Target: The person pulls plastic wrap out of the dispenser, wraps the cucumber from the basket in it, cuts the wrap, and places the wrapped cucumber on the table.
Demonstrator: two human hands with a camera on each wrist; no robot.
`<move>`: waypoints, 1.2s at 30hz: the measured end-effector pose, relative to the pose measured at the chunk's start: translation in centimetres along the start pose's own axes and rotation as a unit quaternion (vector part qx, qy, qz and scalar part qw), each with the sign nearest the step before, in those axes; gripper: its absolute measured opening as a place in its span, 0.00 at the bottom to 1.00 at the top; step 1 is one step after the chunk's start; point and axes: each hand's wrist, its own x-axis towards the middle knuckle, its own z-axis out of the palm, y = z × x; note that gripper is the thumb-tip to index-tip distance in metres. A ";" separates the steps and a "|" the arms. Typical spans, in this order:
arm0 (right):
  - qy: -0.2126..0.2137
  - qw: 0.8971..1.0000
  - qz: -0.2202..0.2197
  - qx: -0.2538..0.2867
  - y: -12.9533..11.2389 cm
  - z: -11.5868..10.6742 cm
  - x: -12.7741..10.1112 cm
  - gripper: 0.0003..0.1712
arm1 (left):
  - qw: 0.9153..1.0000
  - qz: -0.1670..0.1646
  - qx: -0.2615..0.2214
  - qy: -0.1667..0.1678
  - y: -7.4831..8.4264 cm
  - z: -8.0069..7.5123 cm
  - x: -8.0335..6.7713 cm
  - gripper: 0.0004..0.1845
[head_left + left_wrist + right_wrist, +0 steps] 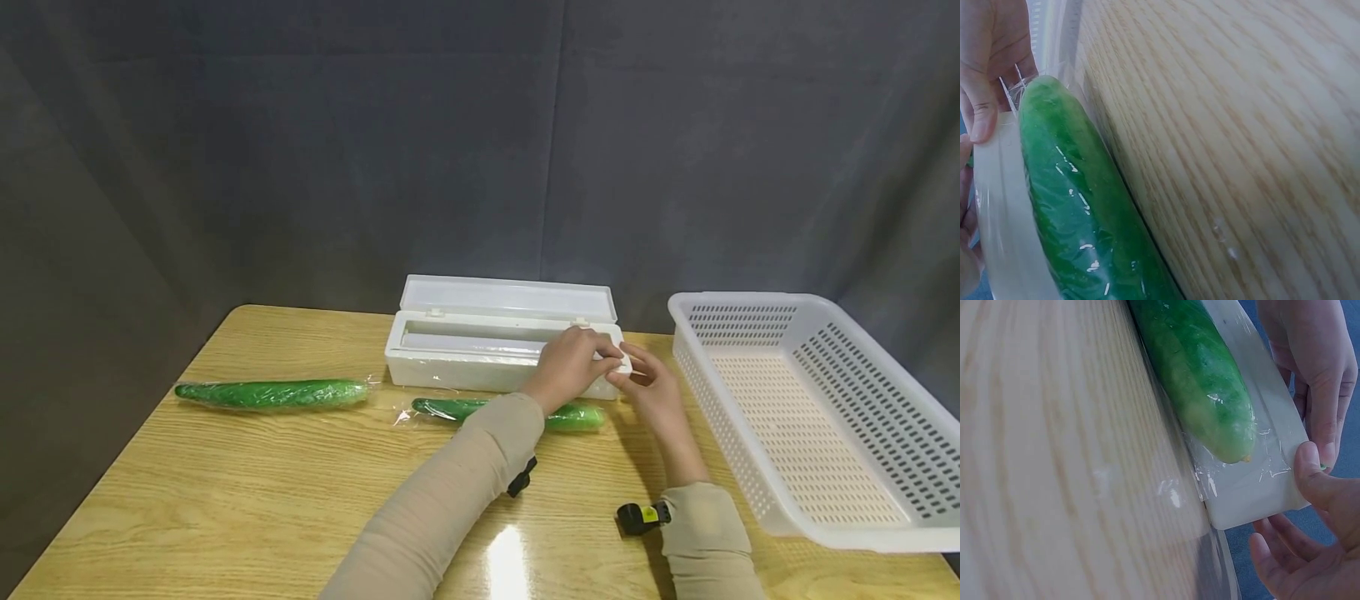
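Note:
A long white cling film dispenser box (pixel 461 372) lies with its lid (pixel 510 298) raised at the back and a roll (pixel 472 343) inside. At its right end, my left hand (pixel 567 364) has thumb and forefinger together on a small green piece (pixel 1323 467) at the top edge. My right hand (pixel 656 392) grips the same end corner, thumb on top and fingers round the end face. Just in front of the box is a cucumber (pixel 1079 194) in clear film, partly hidden by my left forearm in the head view.
Another film-wrapped cucumber (pixel 273 394) lies on the left of the wooden table (pixel 247 492). A white perforated plastic basket (pixel 787 508) stands at the right, close to my right forearm. Dark cloth (pixel 450 150) hangs behind the table.

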 end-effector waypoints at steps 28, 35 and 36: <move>0.003 1.000 -0.005 0.001 0.0 0.1 0.0 0.31 | 1.000 0.024 0.008 0.009 -0.4 0.0 0.1 0.09; 0.009 1.000 -0.007 0.005 0.0 0.3 0.0 0.30 | 1.000 0.022 0.003 0.003 -0.3 -0.2 -0.1 0.09; 0.011 1.000 -0.004 0.003 0.0 0.3 0.0 0.30 | 1.000 0.022 0.002 0.003 -0.3 -0.3 -0.1 0.09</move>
